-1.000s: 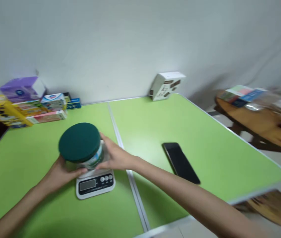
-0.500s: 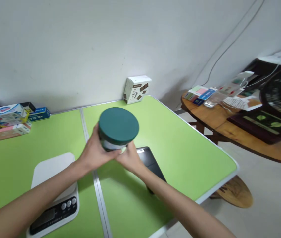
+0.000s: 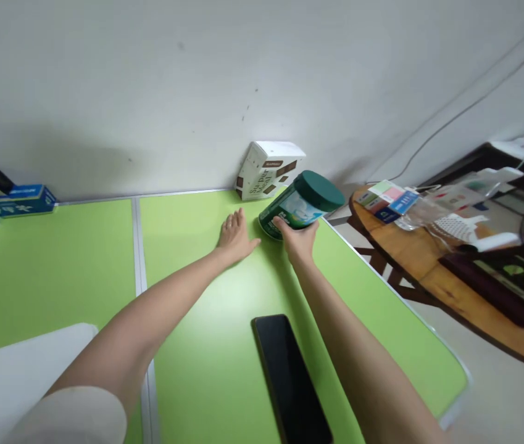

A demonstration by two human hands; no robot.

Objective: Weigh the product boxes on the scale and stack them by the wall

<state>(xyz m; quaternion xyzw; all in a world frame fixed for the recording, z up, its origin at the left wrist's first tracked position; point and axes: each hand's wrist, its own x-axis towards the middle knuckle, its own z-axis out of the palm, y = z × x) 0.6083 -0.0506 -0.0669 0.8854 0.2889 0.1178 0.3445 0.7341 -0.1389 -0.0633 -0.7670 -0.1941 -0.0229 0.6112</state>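
Observation:
A green canister (image 3: 296, 206) with a dark green lid leans to the right near the back right of the green table (image 3: 197, 290). My right hand (image 3: 299, 237) is wrapped around its lower side. Just left of the canister, my left hand (image 3: 234, 237) lies with fingers stretched out, apart from it, low over or on the tabletop. Behind both stands a white box (image 3: 268, 169) with brown pictures, partly hidden by the canister. Nearer to me lies a black phone (image 3: 289, 379), left of my right forearm.
At the lower left is a white kitchen scale (image 3: 30, 370), partly cut off and behind my left arm. Several small boxes, one a blue box (image 3: 25, 200), stand along the back left. To the right is a wooden table (image 3: 391, 246) holding cluttered items.
The canister has gone from over the scale to the table's back right, beside the white box. My left hand has let go of it; the right still holds it. The view has shifted right.

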